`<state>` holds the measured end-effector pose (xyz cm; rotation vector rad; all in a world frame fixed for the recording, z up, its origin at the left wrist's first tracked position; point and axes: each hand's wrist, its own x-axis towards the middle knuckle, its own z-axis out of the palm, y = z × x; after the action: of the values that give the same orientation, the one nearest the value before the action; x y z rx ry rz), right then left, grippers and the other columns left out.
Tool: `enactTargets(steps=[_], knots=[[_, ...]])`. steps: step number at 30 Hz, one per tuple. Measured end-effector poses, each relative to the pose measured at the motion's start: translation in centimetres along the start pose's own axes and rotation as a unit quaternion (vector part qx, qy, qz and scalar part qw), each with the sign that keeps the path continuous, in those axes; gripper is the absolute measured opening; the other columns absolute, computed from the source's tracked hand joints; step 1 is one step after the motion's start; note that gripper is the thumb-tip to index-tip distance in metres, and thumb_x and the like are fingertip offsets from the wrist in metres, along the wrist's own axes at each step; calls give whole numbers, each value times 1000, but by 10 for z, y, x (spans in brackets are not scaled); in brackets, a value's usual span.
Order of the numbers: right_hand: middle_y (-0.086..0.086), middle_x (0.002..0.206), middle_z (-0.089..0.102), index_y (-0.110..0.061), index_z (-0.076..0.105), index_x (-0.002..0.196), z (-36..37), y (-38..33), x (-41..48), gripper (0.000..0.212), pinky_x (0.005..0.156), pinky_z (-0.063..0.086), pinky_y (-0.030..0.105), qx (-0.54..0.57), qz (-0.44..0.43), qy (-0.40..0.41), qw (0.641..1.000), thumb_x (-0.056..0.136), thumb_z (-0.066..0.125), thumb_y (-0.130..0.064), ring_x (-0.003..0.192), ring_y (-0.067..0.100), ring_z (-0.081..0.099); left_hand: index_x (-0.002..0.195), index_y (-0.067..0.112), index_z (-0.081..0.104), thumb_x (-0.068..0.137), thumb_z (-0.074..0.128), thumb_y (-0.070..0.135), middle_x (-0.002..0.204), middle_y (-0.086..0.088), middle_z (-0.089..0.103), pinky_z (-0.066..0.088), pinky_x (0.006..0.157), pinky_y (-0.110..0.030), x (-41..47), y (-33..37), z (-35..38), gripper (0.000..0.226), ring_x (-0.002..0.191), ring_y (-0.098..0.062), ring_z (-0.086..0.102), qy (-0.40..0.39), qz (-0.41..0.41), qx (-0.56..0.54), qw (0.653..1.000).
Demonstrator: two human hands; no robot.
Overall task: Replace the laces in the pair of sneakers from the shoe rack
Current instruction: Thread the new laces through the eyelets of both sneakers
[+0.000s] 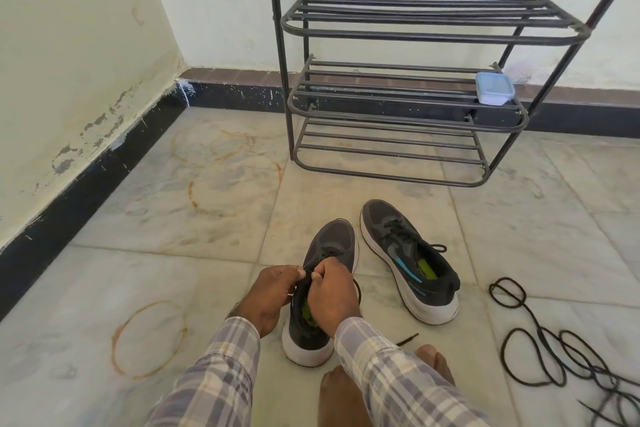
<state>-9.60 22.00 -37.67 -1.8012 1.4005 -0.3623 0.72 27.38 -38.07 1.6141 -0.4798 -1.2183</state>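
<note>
Two dark grey sneakers with white soles stand on the tiled floor. The near sneaker points away from me, and both hands work at its black lace over the tongue. My left hand pinches the lace at the shoe's left side. My right hand pinches the same lace from the right, fingertips meeting my left hand's. One lace end trails on the floor by my right sleeve. The second sneaker sits to the right, laced, with a blue stripe. Loose black laces lie coiled at the right.
A black metal shoe rack stands against the far wall, with a pale blue lidded plastic box on one shelf. My bare feet rest at the bottom of the view. Rusty ring stains mark the floor tiles at the left.
</note>
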Motion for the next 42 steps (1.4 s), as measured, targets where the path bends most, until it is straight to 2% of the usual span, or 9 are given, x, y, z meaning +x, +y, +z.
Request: enactTargets(steps=[6, 9, 14, 19, 25, 31, 35, 40, 42], knots=[[3, 99, 57, -18, 52, 98, 0, -6, 0, 14, 86, 54, 39, -25, 5, 7, 1000, 100, 42, -27, 89, 19, 60, 88, 6, 75, 94, 55, 11, 76, -4, 66, 46, 72, -29, 1, -1, 1, 21, 74, -16, 55, 4, 5, -12, 1000], [6, 100, 59, -15, 52, 101, 1, -11, 0, 15, 83, 55, 40, -36, 13, 7, 999, 100, 42, -27, 91, 22, 62, 84, 7, 74, 92, 58, 8, 77, -7, 65, 47, 72, -30, 0, -1, 2, 18, 76, -18, 55, 13, 6, -28, 999], [7, 103, 58, -12, 51, 106, -2, -10, 0, 16, 79, 51, 34, -23, 22, 7, 999, 101, 41, -23, 93, 22, 61, 82, 8, 72, 89, 62, 7, 79, -6, 69, 48, 74, -31, -1, 1, 2, 13, 80, -18, 59, 18, 13, -24, 999], [6, 103, 57, -13, 50, 107, -1, -11, 1, 14, 81, 53, 34, -15, 28, 5, 999, 101, 43, -24, 91, 21, 61, 80, 10, 71, 87, 64, 5, 81, -5, 70, 49, 77, -33, -3, 3, 3, 11, 84, -20, 61, 29, 23, -12, 999], [3, 96, 55, -16, 50, 97, -7, -2, -1, 15, 85, 51, 36, -15, -6, -4, 1000, 103, 38, -22, 87, 19, 55, 75, 14, 70, 93, 62, 15, 74, -2, 67, 47, 78, -33, -2, 11, 0, 20, 81, -20, 59, 24, 28, 31, 999], [2, 92, 55, -18, 51, 94, -9, -1, -3, 12, 84, 53, 42, 6, -17, -20, 1000, 101, 41, -17, 87, 21, 58, 92, 17, 74, 91, 67, 8, 84, -3, 74, 48, 74, -28, 2, 8, 2, 11, 84, -18, 65, 39, 55, 76, 995], [7, 90, 56, -15, 51, 90, -9, -1, -3, 13, 79, 52, 42, 24, -17, -14, 999, 97, 41, -9, 86, 27, 58, 94, 15, 75, 90, 68, 6, 88, -7, 75, 53, 81, -36, 2, 5, 2, 12, 86, -20, 67, 30, 49, 44, 997], [7, 87, 57, -16, 52, 84, -8, 0, -3, 16, 76, 53, 43, 42, -25, 6, 999, 94, 44, -6, 81, 25, 58, 94, 13, 72, 90, 67, 2, 79, -6, 73, 49, 69, -26, 2, 6, 6, 13, 74, -13, 65, 15, 51, 49, 997], [6, 87, 58, -17, 53, 83, -8, 0, -1, 17, 75, 55, 43, 52, -16, 12, 998, 94, 44, -7, 80, 26, 59, 93, 12, 72, 89, 67, 2, 77, -4, 72, 49, 70, -28, 2, 6, 6, 12, 73, -13, 65, 3, 46, 53, 998]])
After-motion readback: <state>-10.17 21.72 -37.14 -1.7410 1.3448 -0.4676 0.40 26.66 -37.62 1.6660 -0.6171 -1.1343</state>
